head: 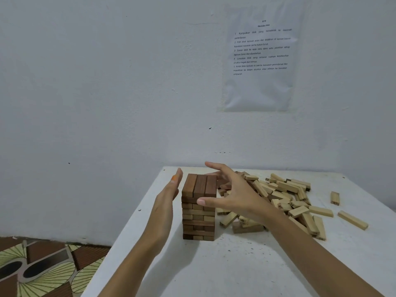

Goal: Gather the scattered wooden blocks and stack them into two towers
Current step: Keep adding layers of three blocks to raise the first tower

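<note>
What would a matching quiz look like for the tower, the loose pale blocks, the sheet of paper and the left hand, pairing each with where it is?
Things:
1. tower
2. loose pale blocks
3. sheet of paper
4. left hand

Places:
A. stuck on the wall
B. scattered to the right of the tower
C. standing upright on the table
D. held flat and open, just left of the tower

Pairs: 1-C, 2-B, 3-A, 4-D.
</note>
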